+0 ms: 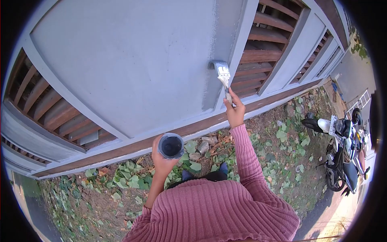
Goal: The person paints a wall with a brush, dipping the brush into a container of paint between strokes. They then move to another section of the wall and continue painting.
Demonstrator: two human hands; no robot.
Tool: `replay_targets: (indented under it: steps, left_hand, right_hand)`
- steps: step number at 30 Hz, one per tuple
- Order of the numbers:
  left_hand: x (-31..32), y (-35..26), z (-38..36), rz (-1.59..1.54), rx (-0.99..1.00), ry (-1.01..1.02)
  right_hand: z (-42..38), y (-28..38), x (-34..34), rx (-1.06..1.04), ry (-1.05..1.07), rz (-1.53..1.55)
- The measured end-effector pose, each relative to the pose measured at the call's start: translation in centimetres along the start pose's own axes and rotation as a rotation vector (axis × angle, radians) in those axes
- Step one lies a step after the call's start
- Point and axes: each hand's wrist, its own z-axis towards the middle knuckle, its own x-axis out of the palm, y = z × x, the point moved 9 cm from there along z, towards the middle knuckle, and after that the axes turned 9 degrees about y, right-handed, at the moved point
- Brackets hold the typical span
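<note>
My right hand point(235, 110) is closed around the handle of a paintbrush point(223, 74). The bristles are bent against the grey wall panel point(129, 60), near its right-hand frame strip. A darker grey band of paint point(225, 36) runs along that side, above and below the brush. In my left hand point(162, 162) is a grey paint cup point(171, 146), held upright at waist height below the panel. Its inside looks dark, and the paint level is hard to make out.
Brown slatted vents point(268, 44) flank the panel, with more slats point(48, 103) at left. Leafy plants point(133, 173) and stones point(203, 146) cover the ground by my feet. Motorcycles point(342, 153) stand at right, near a white ladder point(358, 101).
</note>
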Motion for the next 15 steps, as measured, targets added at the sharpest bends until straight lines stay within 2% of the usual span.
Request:
replay_targets:
  steps: [5,7,15]
  left_hand:
    - [0.9,-0.3,-0.3,-0.030,-0.003,0.030]
    - [1.2,0.0,-0.6,-0.073,-0.042,0.050]
    - [0.9,0.6,-1.2,-0.059,-0.041,0.035]
  right_hand:
    - [2.7,6.1,-0.7,-0.041,-0.015,0.067]
    - [3.7,9.5,-1.0,-0.305,-0.062,0.051]
    - [6.1,17.0,-2.5,-0.462,-0.155,-0.013]
